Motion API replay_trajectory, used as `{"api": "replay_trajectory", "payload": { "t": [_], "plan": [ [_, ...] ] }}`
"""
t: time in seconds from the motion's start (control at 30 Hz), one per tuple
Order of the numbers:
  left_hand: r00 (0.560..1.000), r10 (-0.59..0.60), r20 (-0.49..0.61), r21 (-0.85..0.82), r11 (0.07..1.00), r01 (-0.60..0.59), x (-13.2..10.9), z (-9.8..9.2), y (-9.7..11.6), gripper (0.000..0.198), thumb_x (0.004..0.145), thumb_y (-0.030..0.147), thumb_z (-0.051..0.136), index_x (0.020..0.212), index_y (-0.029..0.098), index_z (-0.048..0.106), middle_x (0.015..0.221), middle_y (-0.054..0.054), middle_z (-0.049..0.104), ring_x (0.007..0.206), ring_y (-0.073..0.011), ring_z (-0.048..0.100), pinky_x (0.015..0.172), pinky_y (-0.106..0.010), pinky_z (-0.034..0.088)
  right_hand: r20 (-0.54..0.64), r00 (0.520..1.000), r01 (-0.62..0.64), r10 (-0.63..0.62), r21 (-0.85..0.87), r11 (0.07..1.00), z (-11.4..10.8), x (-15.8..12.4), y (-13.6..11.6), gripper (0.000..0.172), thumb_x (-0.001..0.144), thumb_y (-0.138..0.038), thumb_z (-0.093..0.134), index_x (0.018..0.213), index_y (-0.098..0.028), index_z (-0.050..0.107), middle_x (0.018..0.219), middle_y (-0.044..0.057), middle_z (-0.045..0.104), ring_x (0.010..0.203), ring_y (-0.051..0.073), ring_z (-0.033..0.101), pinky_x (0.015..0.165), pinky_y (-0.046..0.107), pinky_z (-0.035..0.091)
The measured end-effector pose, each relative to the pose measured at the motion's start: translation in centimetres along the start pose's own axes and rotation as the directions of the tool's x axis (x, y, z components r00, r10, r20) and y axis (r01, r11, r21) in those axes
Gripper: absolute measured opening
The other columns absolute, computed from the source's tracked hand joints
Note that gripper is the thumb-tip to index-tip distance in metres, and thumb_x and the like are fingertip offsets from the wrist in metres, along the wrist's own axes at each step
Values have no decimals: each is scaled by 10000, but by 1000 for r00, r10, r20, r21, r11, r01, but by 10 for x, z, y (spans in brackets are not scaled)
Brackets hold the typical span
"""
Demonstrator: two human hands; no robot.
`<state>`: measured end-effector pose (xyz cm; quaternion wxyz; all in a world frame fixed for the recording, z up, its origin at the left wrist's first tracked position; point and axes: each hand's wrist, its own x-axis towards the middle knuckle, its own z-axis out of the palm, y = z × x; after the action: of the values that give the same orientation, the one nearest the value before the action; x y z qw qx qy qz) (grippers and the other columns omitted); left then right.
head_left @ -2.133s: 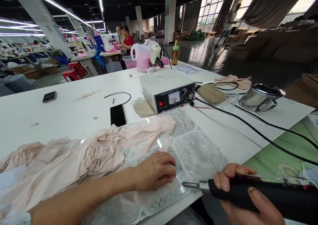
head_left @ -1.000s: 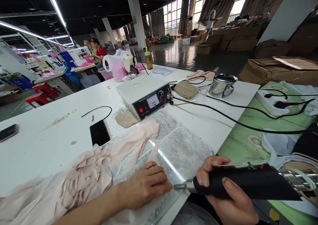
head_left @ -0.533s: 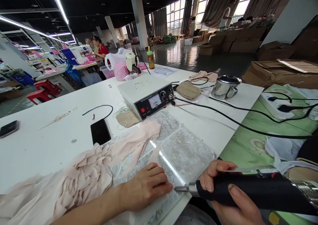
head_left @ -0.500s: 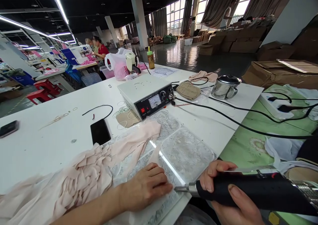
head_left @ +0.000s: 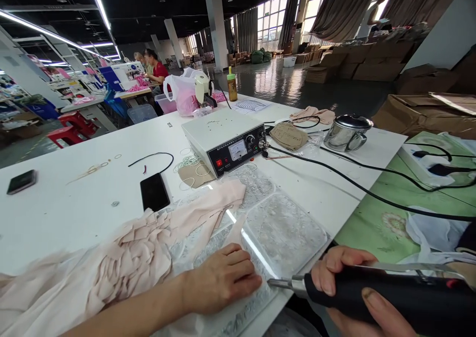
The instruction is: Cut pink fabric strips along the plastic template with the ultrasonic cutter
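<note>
My left hand (head_left: 223,277) lies palm down with fingers pressed together on a scratched clear plate (head_left: 286,228) at the near table edge. It rests on the end of a pale pink fabric strip (head_left: 156,238). My right hand (head_left: 357,297) is wrapped round a thick black handheld tool (head_left: 390,297). The tool's metal tip (head_left: 278,282) points left and almost touches my left fingertips. A black cable (head_left: 357,183) runs from the tool's side to a white control box (head_left: 226,139) with a dial and red switch.
A black phone (head_left: 154,191) lies left of the box, another phone (head_left: 21,181) at far left. A steel pot (head_left: 347,131), tan pieces, loose rings and a pink bag sit further back. A green cloth (head_left: 390,213) covers the right side. Other people work at far tables.
The view has shifted a little. My right hand with the tool sits slightly lower and further right, and the tip stays by my left fingertips. My left hand keeps its place on the plate.
</note>
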<state>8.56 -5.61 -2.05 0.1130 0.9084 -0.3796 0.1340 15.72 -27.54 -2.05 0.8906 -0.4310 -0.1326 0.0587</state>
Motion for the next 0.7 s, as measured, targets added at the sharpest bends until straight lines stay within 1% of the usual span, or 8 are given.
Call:
{"api": "replay_trajectory", "payload": {
  "t": [0.17, 0.4, 0.57, 0.7],
  "plan": [
    [1000, 6, 12, 15, 1000, -6, -1, 1, -1, 183, 1012, 104, 401, 986, 108, 582, 772, -41, 573, 752, -162, 506, 739, -318, 419, -4, 1000, -24, 23, -52, 998, 0, -1, -6, 192, 771, -421, 611, 840, -244, 579, 688, -1, 502, 526, 142, 530, 482, 297, 507],
    [1000, 9, 4, 29, 1000, -9, -3, 4, -2, 147, 1001, 119, 448, 972, 128, 592, 782, -34, 573, 747, -158, 498, 740, -312, 420, -16, 1000, -17, 16, -66, 998, 3, -3, -4, 178, 774, -393, 606, 839, -231, 572, 706, 5, 489, 551, 139, 528, 490, 287, 504],
    [1000, 13, -3, 17, 1000, -13, -3, 4, -2, 158, 1000, 115, 442, 972, 121, 598, 772, -36, 566, 745, -164, 502, 738, -312, 414, 33, 999, 5, -2, -95, 995, 9, 1, -6, 173, 761, -403, 634, 821, -246, 596, 684, 4, 492, 519, 140, 507, 463, 297, 487],
    [1000, 6, -5, 15, 1000, -6, -4, 5, -2, 148, 1000, 114, 452, 970, 130, 596, 771, -29, 563, 749, -159, 504, 745, -309, 403, 56, 998, 26, -21, -94, 995, 7, -1, -4, 156, 781, -388, 637, 852, -251, 612, 716, 9, 501, 526, 139, 513, 468, 307, 494]
  ]
}}
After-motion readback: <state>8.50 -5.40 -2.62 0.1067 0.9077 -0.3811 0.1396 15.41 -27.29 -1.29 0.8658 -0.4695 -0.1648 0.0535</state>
